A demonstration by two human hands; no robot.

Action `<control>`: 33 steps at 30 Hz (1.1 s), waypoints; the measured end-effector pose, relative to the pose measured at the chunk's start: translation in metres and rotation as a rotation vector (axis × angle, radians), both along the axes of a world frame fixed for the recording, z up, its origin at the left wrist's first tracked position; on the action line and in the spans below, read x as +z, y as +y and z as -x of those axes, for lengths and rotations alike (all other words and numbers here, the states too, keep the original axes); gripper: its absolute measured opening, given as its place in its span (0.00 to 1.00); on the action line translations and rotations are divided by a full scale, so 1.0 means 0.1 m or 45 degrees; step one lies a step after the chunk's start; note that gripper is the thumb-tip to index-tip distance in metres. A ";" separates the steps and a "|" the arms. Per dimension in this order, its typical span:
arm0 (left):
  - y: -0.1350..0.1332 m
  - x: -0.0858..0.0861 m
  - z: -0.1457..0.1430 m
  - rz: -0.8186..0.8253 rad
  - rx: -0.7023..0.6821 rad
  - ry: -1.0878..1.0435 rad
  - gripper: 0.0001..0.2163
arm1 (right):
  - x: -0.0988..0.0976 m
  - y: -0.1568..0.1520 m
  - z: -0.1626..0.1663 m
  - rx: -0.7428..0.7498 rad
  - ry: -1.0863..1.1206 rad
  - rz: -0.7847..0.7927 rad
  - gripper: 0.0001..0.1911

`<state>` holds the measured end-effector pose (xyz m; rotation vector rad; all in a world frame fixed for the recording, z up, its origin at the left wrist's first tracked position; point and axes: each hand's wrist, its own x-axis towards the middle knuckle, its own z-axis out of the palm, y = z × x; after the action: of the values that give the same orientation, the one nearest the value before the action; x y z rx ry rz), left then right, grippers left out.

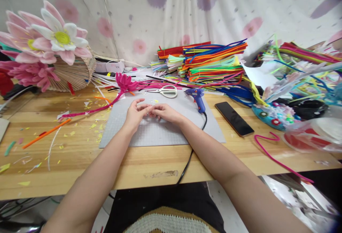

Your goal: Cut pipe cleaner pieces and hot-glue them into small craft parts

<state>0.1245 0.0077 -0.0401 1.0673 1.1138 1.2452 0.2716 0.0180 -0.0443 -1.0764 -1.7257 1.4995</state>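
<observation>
Over the grey cutting mat (117,133), my left hand (136,113) and my right hand (166,113) meet at the fingertips. Both hands have fingers bent in a pinch; whatever sits between them, if anything, is too small to make out. Small yellow pieces (154,101) lie on the mat just beyond the fingers. Scissors (168,91) with pale handles rest at the mat's far edge. To the right stands a blue glue gun (197,99), its black cord running down past my right forearm. A magenta pipe-cleaner flower (125,83) with a long stem lies at the mat's upper left.
A black phone (234,119) lies right of the mat, near a curled magenta pipe cleaner (272,156). Bundles of coloured pipe cleaners (213,62) are stacked behind. Pink and white fluffy flowers (53,37) stand at the left. An orange stick (46,133) lies among yellow scraps.
</observation>
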 end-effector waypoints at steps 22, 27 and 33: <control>0.03 -0.03 0.02 0.022 0.118 0.016 0.24 | 0.05 -0.02 -0.02 -0.023 -0.054 0.009 0.05; 0.05 -0.02 0.03 0.025 0.206 0.001 0.23 | 0.03 0.05 -0.07 -0.351 0.019 -0.042 0.02; 0.04 -0.02 0.01 0.023 0.167 -0.039 0.23 | -0.05 0.05 0.03 -0.401 0.251 -0.224 0.19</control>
<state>0.1234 0.0115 -0.0418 0.9713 1.1845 1.3479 0.2689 0.0230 -0.0494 -1.0169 -1.4457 1.1914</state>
